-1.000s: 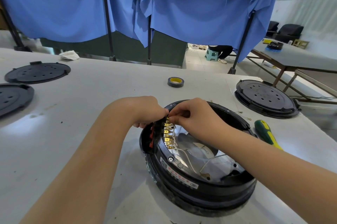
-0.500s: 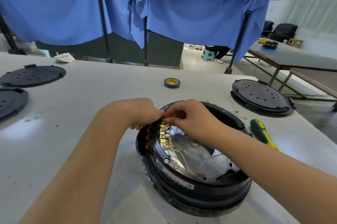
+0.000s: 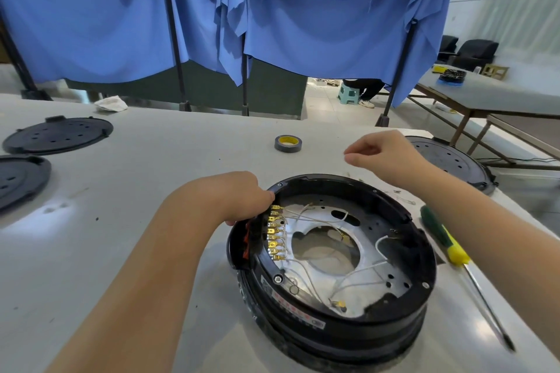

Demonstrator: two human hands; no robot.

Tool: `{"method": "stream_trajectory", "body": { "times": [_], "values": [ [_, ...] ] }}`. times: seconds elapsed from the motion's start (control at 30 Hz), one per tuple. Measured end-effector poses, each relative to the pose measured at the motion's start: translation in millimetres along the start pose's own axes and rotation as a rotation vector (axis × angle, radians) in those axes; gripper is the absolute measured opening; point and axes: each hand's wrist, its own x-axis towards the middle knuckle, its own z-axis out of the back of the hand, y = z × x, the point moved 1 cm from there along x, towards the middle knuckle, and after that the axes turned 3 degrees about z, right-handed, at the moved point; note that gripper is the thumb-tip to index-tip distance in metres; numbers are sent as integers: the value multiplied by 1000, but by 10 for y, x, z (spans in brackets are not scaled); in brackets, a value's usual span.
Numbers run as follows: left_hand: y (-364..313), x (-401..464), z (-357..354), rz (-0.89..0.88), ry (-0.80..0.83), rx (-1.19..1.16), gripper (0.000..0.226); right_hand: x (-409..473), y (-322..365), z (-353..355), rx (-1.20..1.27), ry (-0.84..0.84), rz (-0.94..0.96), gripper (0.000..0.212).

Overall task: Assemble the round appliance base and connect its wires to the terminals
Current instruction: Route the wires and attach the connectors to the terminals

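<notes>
The left hand (image 3: pixel 239 199) grips the round base (image 3: pixel 333 266) at its rim beside the brass terminals (image 3: pixel 274 231); the right hand (image 3: pixel 385 157) hovers above, fingertips seemingly pinched on nothing visible.

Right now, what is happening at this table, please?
A person is wiring a round black appliance base. The left hand grips its rim beside the row of brass terminals. The right hand is raised above the table, fingers pinched together; whether they hold anything, I cannot tell. A screwdriver lies unused at the right.
</notes>
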Motion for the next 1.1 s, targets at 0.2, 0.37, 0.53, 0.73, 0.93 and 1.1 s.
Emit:
{"method": "stream_trajectory", "body": {
  "times": [0.2, 0.37, 0.53, 0.73, 0.93, 1.1],
  "values": [
    [-22, -29, -6, 11, -17, 10, 44, 182, -566, -176, -260, 145, -65, 19],
    [-20, -31, -6, 16, -12, 9, 44, 385, -615, -339, -251, 210, -53, 40],
    [-5, -25, -4, 20, -9, 1, 45, 484, -637, -432, -384, 306, -55, 24],
    [-4, -18, 1, 21, -6, -4, 45, 479, -562, -426, -457, 351, -88, 24],
    [-1, -19, 9, 15, 10, 1, 48, 434, -521, -381, -511, 413, -131, 27],
    [-3, -23, 3, 9, 11, 6, 46, 340, -650, -269, -271, 154, -90, 17]
  ]
}}
